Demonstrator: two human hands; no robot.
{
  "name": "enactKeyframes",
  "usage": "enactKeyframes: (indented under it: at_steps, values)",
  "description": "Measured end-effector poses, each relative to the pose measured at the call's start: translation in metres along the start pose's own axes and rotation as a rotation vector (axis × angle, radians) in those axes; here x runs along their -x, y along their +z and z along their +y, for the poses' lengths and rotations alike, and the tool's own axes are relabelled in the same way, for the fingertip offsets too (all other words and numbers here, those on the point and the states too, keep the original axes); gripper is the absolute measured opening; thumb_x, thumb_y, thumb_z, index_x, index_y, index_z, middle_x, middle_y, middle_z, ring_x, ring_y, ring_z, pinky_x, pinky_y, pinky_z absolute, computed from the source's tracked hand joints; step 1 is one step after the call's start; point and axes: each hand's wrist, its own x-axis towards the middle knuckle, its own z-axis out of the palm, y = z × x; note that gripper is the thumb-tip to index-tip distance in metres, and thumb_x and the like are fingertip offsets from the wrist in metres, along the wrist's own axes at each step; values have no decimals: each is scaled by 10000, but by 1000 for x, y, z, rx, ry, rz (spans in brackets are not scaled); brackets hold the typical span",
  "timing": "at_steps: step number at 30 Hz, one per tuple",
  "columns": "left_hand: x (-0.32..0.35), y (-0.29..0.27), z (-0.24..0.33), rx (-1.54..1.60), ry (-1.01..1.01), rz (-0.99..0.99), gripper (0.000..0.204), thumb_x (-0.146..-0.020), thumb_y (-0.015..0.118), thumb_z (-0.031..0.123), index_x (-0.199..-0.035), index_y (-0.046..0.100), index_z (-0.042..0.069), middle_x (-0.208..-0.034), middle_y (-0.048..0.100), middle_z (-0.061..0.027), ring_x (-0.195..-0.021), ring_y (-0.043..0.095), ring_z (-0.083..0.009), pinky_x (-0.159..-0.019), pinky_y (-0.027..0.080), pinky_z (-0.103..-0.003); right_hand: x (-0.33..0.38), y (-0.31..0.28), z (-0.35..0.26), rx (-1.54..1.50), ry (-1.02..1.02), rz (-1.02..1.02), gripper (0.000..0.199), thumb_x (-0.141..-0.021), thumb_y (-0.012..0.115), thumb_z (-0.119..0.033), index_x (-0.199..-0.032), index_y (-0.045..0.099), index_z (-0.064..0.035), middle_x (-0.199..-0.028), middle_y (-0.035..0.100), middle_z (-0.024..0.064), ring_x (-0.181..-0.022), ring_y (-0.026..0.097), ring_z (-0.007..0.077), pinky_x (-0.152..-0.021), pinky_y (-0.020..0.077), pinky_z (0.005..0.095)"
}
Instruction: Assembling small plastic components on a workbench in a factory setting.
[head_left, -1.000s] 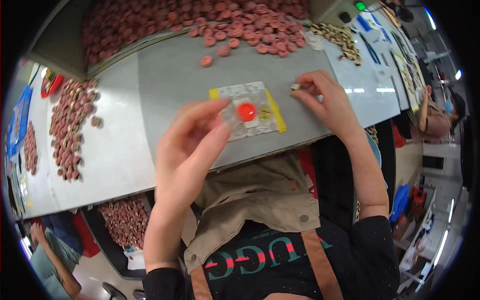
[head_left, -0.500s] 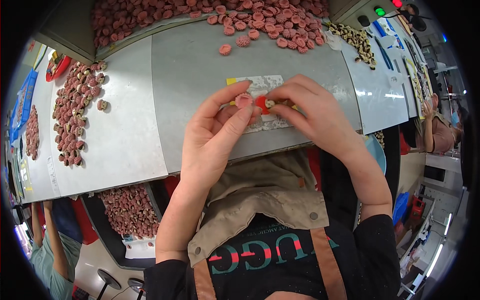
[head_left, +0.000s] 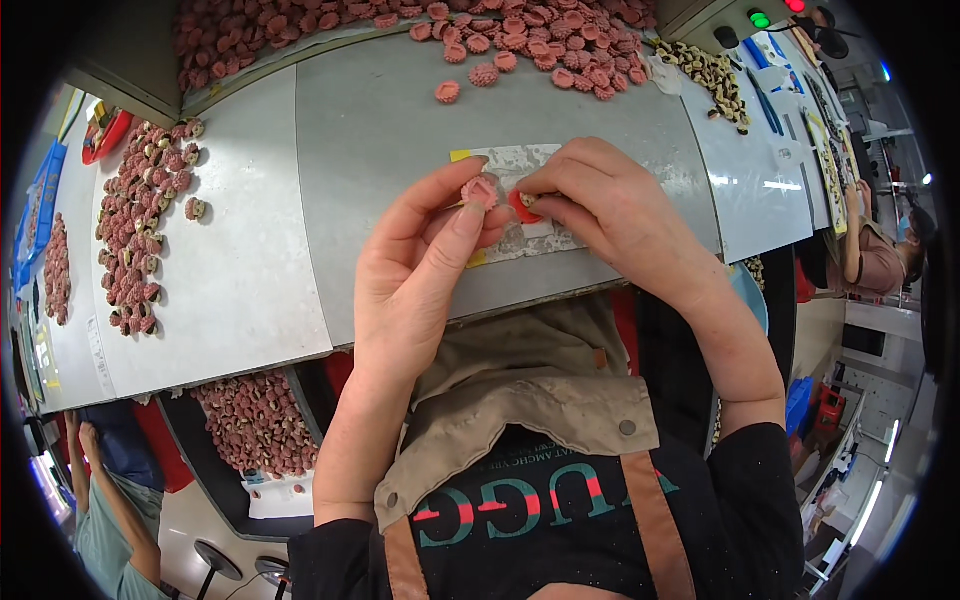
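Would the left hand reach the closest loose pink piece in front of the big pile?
Probably yes: nothing seems to stand on the grey tabletop between the left hand and that loose pink piece. But it holds another pink piece, so it would likely need to put that down first.

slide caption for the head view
Left hand holding a pink piece, right hand pinching a small pale piece at a red disc.
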Motion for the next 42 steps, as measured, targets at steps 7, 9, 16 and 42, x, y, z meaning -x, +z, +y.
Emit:
enactKeyframes:
  at_steps: [7,9,16,42]
  values:
    - [2,-4,-3,-2,19,-4,303,-932,541,133,-1193,515,-18,-1044,591,-70,-937,591,-133,-849,476,-262,4,-3,1,-51,36,-43,159,-793,625,-31,-952,621,-34,-875,580,90,-810,577,235,-698,468,320]
    - [2,-4,-2,-14,-3,-38,303,-944,523,158,-1193,517,-15,-1038,593,-69,-944,585,-132,-840,473,-259,7,-4,-1,-278,271,-78,165,-830,603,-20,-994,595,-14,-896,587,75,-827,584,172,-710,463,282]
    - [2,-1,-3,-40,-22,-88,317,-957,499,167,-1215,508,-16,-1057,594,-72,-942,582,-126,-836,465,-254,13,13,-20,-866,309,228,188,-870,580,-22,-1050,540,13,-950,585,67,-834,574,138,-766,456,254]
    - [9,9,-11,-339,213,-104,594,-794,607,-44,-1326,346,2,-965,570,-82,-864,570,-100,-778,487,-226,5,18,-15,-127,-160,232,327,-591,760,-52,-863,580,-73,-837,560,39,-770,561,225,-641,486,321]
